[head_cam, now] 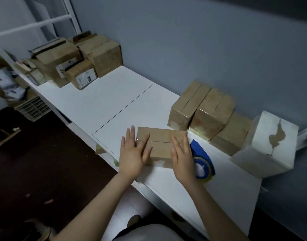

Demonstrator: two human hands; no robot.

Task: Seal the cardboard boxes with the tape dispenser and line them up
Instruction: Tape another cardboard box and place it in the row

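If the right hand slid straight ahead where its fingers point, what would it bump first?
Probably the leftmost taped box in the row by the wall. The right hand lies flat on the near box, fingers aimed toward it, though depth is unclear.

Left side of the tape dispenser (205, 158) behind the right hand (183, 158); labels (84, 79) on the far boxes (104, 58) illegibly small.

I see open desk (114, 101) left of the box (159, 143) as far as the pile (76, 61) at the far end. On the right the dispenser (204, 159) lies just beside it, and a row of boxes (210, 117) lines the wall (184, 40) behind, blocking that side.
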